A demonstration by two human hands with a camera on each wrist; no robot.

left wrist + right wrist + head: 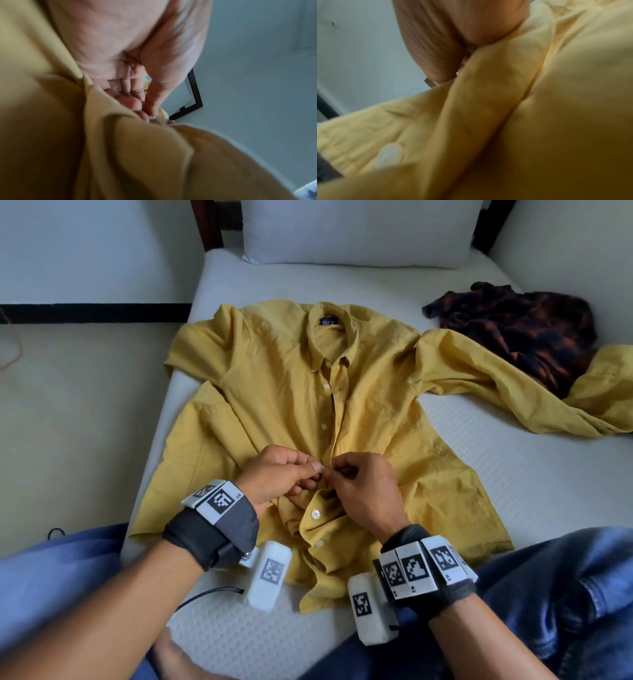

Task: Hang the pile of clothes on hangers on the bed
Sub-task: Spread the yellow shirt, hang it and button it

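While the shirt (274, 392) lies flat on the bed (513, 474), my left hand (274, 474) and right hand (363, 487) both pinch its placket.

The shirt (274, 392) is matt yellow woven cloth, creased, with glossy pale buttons (315, 513) (plastic, by the look). The bed (513, 474) has a white dimpled cover. The dark garment (513, 330) looks soft and mottled. The pillow (356, 234) is smooth white cloth.

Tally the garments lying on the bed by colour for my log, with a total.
Yellow shirt: 1, both hands pinching its placket
Dark orange-patterned garment: 1
Total: 2
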